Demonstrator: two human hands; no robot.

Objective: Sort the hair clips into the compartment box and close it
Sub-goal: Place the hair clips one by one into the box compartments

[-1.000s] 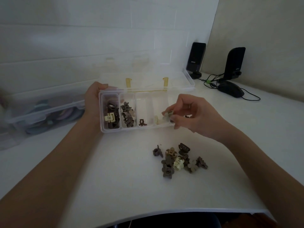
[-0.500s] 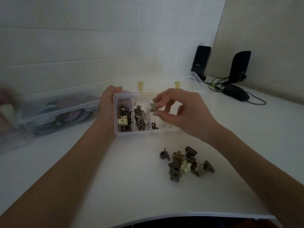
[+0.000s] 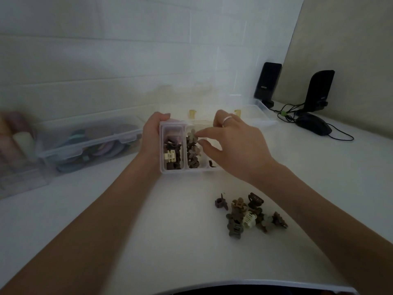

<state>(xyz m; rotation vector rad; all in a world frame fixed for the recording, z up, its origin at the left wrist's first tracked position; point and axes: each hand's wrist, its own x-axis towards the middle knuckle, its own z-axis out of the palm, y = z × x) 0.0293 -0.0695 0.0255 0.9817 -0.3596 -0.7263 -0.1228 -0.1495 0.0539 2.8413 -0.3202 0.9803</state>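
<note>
On the white desk, middle: compartment box point(image 3: 173, 171), clear plastic, lid point(image 3: 244, 116) flipped open behind it with two yellowish latches.
Box contents: leftmost compartment has dark brown clips plus one cream clip point(image 3: 169, 156); next one over is stuffed with brown flower-shaped clips point(image 3: 193, 155); a lone dark clip point(image 3: 211, 163) sits in the third.
Right hand point(image 3: 236, 150): hovering over the box, thumb and forefinger pinching a pale flower clip point(image 3: 192, 135) right above the second compartment. Ring on one finger.
Left hand point(image 3: 152, 139): wrapped round the box's left end, fingers curled over the far edge, holding it.
Loose clips point(image 3: 248, 216): little pile of brown, tan and cream ones in front of the box, to its right.
Left of the box: bigger clear container point(image 3: 89, 143) with pastel round things inside, lid shut.
Far right of the box: two black speakers point(image 3: 267, 84), a black mouse point(image 3: 313, 124), cables.
</note>
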